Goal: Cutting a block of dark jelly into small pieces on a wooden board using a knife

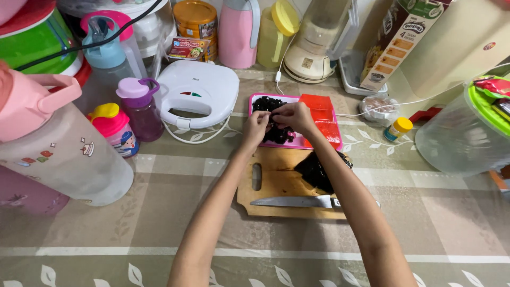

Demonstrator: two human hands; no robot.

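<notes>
My left hand (256,127) and my right hand (292,116) meet over a pink tray (255,97) that holds a heap of dark, almost black pieces (276,133). Both hands have their fingers pinched into that dark heap. A red tray (322,118) lies against the pink one on its right. Nearer to me is a wooden cutting board (276,183) with a knife (292,201) flat along its front edge. A block of the same dark stuff (314,171) sits on the board, partly behind my right forearm.
A white sandwich maker (199,90) stands left of the trays. Bottles and a big frosted jug (64,154) crowd the left side. A blender (313,42), a pink flask (237,32), a yellow jug (276,32) and a box (396,40) line the back. A clear tub (462,133) sits right.
</notes>
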